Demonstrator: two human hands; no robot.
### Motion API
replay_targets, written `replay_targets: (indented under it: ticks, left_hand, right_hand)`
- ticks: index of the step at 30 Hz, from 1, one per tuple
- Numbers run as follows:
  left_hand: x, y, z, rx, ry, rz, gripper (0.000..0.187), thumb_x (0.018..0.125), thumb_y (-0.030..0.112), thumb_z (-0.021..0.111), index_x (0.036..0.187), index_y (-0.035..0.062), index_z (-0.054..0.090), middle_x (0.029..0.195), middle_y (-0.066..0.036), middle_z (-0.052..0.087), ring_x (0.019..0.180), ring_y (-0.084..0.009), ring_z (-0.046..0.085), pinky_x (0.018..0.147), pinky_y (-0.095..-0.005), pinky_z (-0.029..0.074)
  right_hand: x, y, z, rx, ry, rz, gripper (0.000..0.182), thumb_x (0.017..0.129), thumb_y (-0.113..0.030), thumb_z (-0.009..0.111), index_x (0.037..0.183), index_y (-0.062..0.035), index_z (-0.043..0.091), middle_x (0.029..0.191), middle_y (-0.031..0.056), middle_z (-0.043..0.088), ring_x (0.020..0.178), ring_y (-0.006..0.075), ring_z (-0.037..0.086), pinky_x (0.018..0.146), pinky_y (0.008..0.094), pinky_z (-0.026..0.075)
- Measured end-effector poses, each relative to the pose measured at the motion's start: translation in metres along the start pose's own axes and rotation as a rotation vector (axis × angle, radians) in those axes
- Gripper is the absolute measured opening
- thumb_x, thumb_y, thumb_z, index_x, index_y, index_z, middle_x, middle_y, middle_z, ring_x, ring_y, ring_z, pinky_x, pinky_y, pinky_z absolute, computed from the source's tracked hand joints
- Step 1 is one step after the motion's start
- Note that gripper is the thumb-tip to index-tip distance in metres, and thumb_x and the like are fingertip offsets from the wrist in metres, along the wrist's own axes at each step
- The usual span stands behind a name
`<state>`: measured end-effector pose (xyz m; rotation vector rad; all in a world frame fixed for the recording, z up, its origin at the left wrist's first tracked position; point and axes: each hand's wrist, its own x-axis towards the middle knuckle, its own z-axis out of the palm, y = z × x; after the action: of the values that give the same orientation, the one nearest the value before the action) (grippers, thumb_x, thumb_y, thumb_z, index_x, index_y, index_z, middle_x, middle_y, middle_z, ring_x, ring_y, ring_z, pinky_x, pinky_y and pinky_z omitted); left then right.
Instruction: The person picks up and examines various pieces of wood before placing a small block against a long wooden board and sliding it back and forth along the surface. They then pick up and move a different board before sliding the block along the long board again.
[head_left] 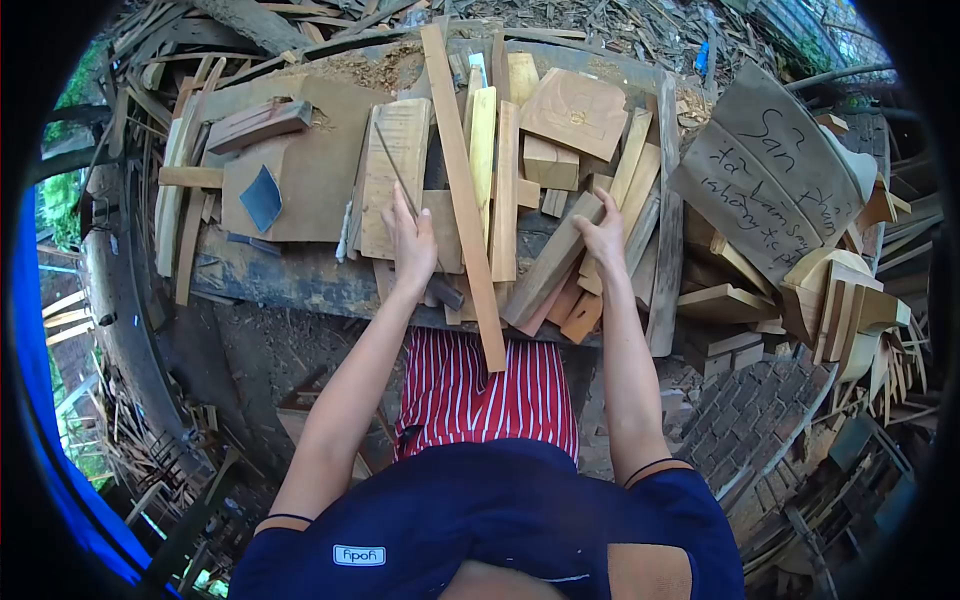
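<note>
My left hand (412, 245) is closed around a thin dark tapered tool that looks like a file (392, 160). Its point reaches up over a pale wooden board (407, 115), and a dark handle end (445, 293) shows below the wrist. With thumb and fingers, my right hand (604, 238) grips the upper end of a weathered wooden block (550, 268), which lies slanted on the bench. Between the hands a long wooden strip (462, 190) runs lengthwise and overhangs the near edge. Beside it lie a yellowish strip (483, 140) and a reddish-brown one (506, 190).
A worn bench (280, 285) carries a brown sheet (320, 200), a wooden block (260, 126), a blue diamond-shaped piece (261, 199) and a carved wooden piece (575, 110). To the right stands handwritten cardboard (770, 170) beside stacked offcuts (840, 310). Scrap wood surrounds the bench.
</note>
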<state>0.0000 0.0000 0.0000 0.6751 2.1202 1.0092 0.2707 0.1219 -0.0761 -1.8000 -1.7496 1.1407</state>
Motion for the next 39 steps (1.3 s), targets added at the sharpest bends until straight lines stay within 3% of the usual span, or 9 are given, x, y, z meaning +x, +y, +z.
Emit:
replay_targets:
  ticks: [8,13,15,19,21,26,31,36,39]
  left_hand:
    - [-0.104,0.058,0.027,0.207,-0.407,0.647,0.084,0.083,0.035,0.074,0.147,0.0019,0.029,0.141,-0.020,0.041,0.135,-0.0345,0.039,0.114,-0.0436,0.031]
    - [-0.151,0.071,0.038,-0.429,-0.422,0.196,0.083,0.075,0.020,0.081,0.142,0.0029,0.036,0.123,-0.013,0.056,0.113,-0.0220,0.058,0.095,-0.0350,0.047]
    - [-0.160,0.061,0.025,-0.446,-0.212,0.245,0.061,0.077,0.014,0.078,0.128,0.0013,0.047,0.104,-0.007,0.063,0.096,-0.0153,0.063,0.083,-0.0293,0.051]
    - [-0.157,0.032,-0.011,-0.561,0.036,0.125,0.026,0.082,0.007,0.072,0.102,-0.0001,0.056,0.079,-0.004,0.066,0.068,-0.0123,0.066,0.064,-0.0258,0.054]
    - [-0.150,0.016,-0.023,-0.565,0.137,-0.007,0.017,0.086,0.013,0.070,0.091,0.0004,0.060,0.078,-0.008,0.066,0.066,-0.0146,0.067,0.061,-0.0281,0.056]
    - [-0.133,0.006,-0.032,-0.674,0.145,-0.154,0.039,0.091,0.028,0.068,0.109,-0.0017,0.050,0.080,-0.008,0.064,0.061,-0.0157,0.065,0.058,-0.0295,0.055]
    - [-0.073,-0.030,0.015,-0.727,-0.029,-0.223,0.066,0.090,0.035,0.066,0.132,-0.0069,0.035,0.128,-0.022,0.051,0.120,-0.0255,0.051,0.101,-0.0363,0.042]
    - [-0.051,-0.020,0.027,-0.683,-0.171,-0.344,0.058,0.098,0.031,0.055,0.141,0.0002,0.031,0.133,-0.018,0.048,0.118,-0.0232,0.053,0.099,-0.0358,0.044]
    - [-0.071,-0.005,0.020,-0.506,-0.034,-0.017,0.068,0.102,0.044,0.043,0.151,0.0054,0.016,0.147,-0.019,0.038,0.132,-0.0225,0.041,0.109,-0.0377,0.034]
  right_hand:
    - [-0.078,-0.135,-0.102,0.598,-0.376,-0.148,0.047,0.087,-0.007,0.069,0.132,-0.0030,0.056,0.119,0.0070,0.063,0.110,0.0150,0.059,0.096,0.0285,0.047]
    - [-0.090,-0.196,-0.100,0.743,-0.680,-0.378,0.055,0.092,-0.025,0.068,0.139,-0.0052,0.049,0.127,0.0124,0.058,0.112,0.0180,0.058,0.096,0.0316,0.047]
    - [-0.083,-0.188,-0.067,1.226,-0.716,-0.046,0.059,0.094,-0.030,0.065,0.143,-0.0064,0.044,0.120,0.0128,0.061,0.106,0.0207,0.060,0.093,0.0324,0.048]
    - [-0.110,-0.083,0.056,0.017,-0.145,-0.332,0.084,0.080,-0.038,0.077,0.146,-0.0057,0.036,0.130,0.0204,0.043,0.120,0.0329,0.047,0.100,0.0403,0.043]
    - [-0.150,-0.063,0.081,-0.070,-0.201,-0.316,0.088,0.073,-0.026,0.080,0.144,-0.0035,0.035,0.136,0.0232,0.032,0.126,0.0373,0.039,0.105,0.0411,0.038]
    - [-0.144,-0.050,0.073,0.428,-0.368,-0.047,0.059,0.075,-0.003,0.063,0.132,0.0020,0.047,0.113,0.0176,0.061,0.097,0.0236,0.060,0.088,0.0335,0.049]
    - [-0.143,-0.064,0.001,0.417,-0.368,0.050,0.039,0.096,-0.025,0.057,0.127,-0.0028,0.056,0.070,-0.0031,0.048,0.056,0.0065,0.047,0.045,0.0221,0.041]
    - [-0.180,-0.068,-0.036,0.388,-0.299,-0.044,0.039,0.096,-0.027,0.061,0.127,-0.0033,0.056,0.064,-0.0029,0.048,0.047,0.0048,0.044,0.040,0.0216,0.037]
    - [-0.200,-0.067,-0.047,0.359,-0.399,-0.020,0.043,0.093,-0.019,0.065,0.131,-0.0038,0.054,0.068,-0.0017,0.052,0.046,0.0041,0.044,0.038,0.0209,0.035]
